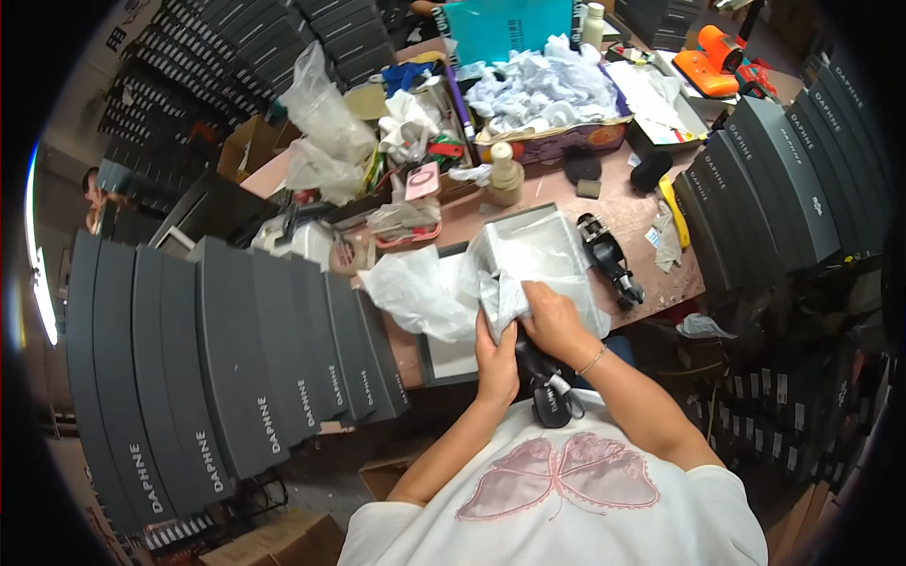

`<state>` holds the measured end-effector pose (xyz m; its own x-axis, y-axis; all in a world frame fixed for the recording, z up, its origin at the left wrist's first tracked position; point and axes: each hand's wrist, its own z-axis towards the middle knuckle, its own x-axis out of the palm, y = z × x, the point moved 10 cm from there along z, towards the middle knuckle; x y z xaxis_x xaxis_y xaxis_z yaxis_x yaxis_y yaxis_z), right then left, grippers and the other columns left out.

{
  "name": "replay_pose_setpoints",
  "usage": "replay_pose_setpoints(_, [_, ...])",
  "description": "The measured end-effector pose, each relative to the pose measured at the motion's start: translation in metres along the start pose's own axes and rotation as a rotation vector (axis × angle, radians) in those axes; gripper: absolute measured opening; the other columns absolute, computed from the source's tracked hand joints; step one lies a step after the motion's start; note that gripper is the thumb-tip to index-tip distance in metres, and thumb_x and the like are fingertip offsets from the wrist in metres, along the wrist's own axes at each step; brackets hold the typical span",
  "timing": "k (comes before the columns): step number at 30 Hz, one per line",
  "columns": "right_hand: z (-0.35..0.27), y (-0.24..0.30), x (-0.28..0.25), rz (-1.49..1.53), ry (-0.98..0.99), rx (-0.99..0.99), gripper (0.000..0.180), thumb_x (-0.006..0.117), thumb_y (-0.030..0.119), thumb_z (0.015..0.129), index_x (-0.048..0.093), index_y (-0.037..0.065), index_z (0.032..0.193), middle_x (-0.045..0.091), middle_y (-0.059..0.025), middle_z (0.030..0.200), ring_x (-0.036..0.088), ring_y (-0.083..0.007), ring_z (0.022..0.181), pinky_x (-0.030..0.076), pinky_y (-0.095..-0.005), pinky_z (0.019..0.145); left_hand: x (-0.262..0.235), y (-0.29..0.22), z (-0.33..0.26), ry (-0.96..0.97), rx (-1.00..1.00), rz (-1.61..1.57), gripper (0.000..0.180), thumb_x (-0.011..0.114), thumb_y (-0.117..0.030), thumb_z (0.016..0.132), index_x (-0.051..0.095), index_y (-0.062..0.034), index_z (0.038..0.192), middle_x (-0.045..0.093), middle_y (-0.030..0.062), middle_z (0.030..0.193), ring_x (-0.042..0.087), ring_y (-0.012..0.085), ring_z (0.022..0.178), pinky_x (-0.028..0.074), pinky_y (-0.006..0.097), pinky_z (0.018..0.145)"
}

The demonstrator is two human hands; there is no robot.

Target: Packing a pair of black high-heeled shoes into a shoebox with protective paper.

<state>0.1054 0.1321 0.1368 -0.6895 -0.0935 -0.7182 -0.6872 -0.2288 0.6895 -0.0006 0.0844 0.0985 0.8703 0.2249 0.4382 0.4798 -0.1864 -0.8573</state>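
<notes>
both hands pinch white tissue paper (514,297) around a black shoe (547,377), the left hand (495,363) steadying it, the right hand (557,321) folding. the open grey shoebox (528,245) sits at twelve o'clock, within reach.

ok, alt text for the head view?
Both hands, left hand and right hand, grip white tissue paper around a black shoe over an open grey box. Rows of dark boxes flank the cluttered table.

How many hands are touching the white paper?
2. The left hand grips the white paper from below, and the right hand presses on it beside the open box. No other hands show near it.
</notes>
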Motion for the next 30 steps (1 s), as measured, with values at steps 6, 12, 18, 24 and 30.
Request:
replay_pose_setpoints(6, [-0.004, 0.007, -0.018, 0.075, 0.13, 0.121, 0.052, 0.06, 0.014, 0.075, 0.043, 0.0, 0.122, 0.053, -0.0234, 0.101, 0.056, -0.0434, 0.09, 0.048, -0.0493, 0.075, 0.018, -0.009, 0.022, -0.008, 0.106, 0.167, 0.057, 0.043, 0.01, 0.078, 0.037, 0.0015, 0.134, 0.052, 0.0129, 0.122, 0.054, 0.0197, 0.107, 0.044, 0.029, 0.09])
replay_pose_setpoints(12, [0.004, -0.051, -0.011, 0.146, 0.072, 0.191, 0.057, 0.056, 0.013, 0.078, 0.038, 0.001, 0.13, 0.049, -0.0245, 0.107, 0.054, -0.0442, 0.093, 0.047, -0.0476, 0.078, -0.008, 0.074, 0.063, -0.188, -0.136, 0.299, 0.054, 0.045, 0.008, 0.077, 0.043, 0.0017, 0.131, 0.055, 0.0131, 0.117, 0.053, 0.022, 0.106, 0.041, 0.031, 0.093])
replay_pose_setpoints(18, [0.05, -0.068, -0.001, 0.188, 0.199, 0.009, 0.066, 0.065, 0.02, 0.08, 0.036, -0.002, 0.135, 0.048, -0.0268, 0.118, 0.053, -0.0443, 0.104, 0.045, -0.0453, 0.088, 0.005, 0.067, 0.112, -0.082, -0.191, 0.254, 0.077, 0.052, 0.01, 0.079, 0.017, -0.0058, 0.146, 0.038, 0.0184, 0.137, 0.043, 0.0246, 0.123, 0.036, 0.031, 0.101])
replay_pose_setpoints(24, [0.228, -0.168, -0.233, -0.123, -0.513, -0.032, 0.074, 0.072, 0.019, 0.076, 0.034, -0.001, 0.136, 0.042, -0.0229, 0.13, 0.042, -0.0404, 0.119, 0.037, -0.0462, 0.096, 0.05, 0.044, 0.106, -0.016, 0.191, 1.068, 0.069, 0.065, -0.006, 0.079, 0.031, 0.0031, 0.139, 0.031, 0.0262, 0.143, 0.031, 0.0383, 0.133, 0.024, 0.042, 0.11])
replay_pose_setpoints(30, [0.341, -0.222, -0.243, -0.468, -0.44, -0.09, 0.036, 0.068, 0.018, 0.079, 0.057, 0.0, 0.107, 0.053, -0.0163, 0.121, 0.045, -0.0363, 0.118, 0.035, -0.0444, 0.098, 0.08, 0.029, 0.127, 0.068, 0.198, 0.633, 0.042, 0.054, 0.006, 0.086, 0.045, 0.0053, 0.127, 0.046, 0.0161, 0.127, 0.053, 0.026, 0.115, 0.043, 0.036, 0.099])
